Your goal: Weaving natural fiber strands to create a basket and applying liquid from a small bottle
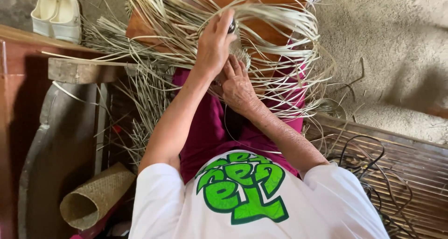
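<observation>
Far up and to the left of my fingers a pair of pale slip-on shoes (57,15) sits side by side on the grey ground. Below them, left of my fingers, a weathered wooden block (79,71) lies across a plank. Well down and left, near my elbow, a rolled woven mat (95,197) lies on its side. Down to the right, dark cords (368,159) loop over a slatted bamboo platform (420,169).

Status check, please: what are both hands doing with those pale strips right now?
Left hand grips a dark tool. Right hand pinches the small woven piece. Loose pale strips fan all around; nothing blocks.
</observation>
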